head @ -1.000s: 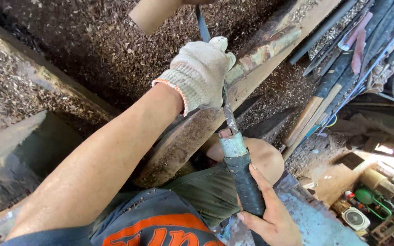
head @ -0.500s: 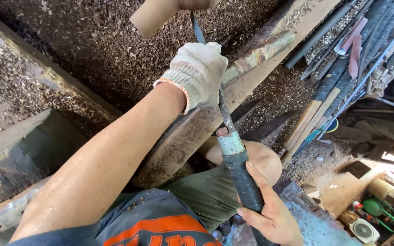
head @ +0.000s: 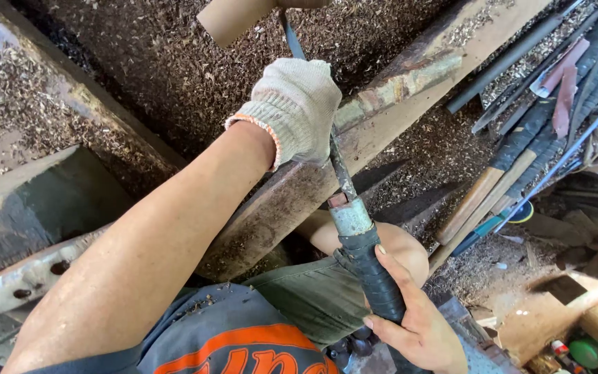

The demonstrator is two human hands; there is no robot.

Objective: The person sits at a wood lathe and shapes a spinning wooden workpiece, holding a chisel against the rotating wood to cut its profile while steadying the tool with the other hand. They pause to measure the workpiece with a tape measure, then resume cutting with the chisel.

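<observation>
**What the frame keeps out of sight**

The glove (head: 297,111) at upper centre covers part of the blade (head: 337,170), so the grip beneath cannot be seen. The blade's far end runs off the top edge beside a pale cylinder (head: 233,17), itself cut off there. The right hand (head: 417,322) at lower right hides the end of the wrapped handle (head: 372,277), and the bottom edge crops both. Small objects in the lower right corner are too small to identify. The shirt (head: 237,346) is cropped below.

Bright daylight, hard shadows, glare btm right
</observation>
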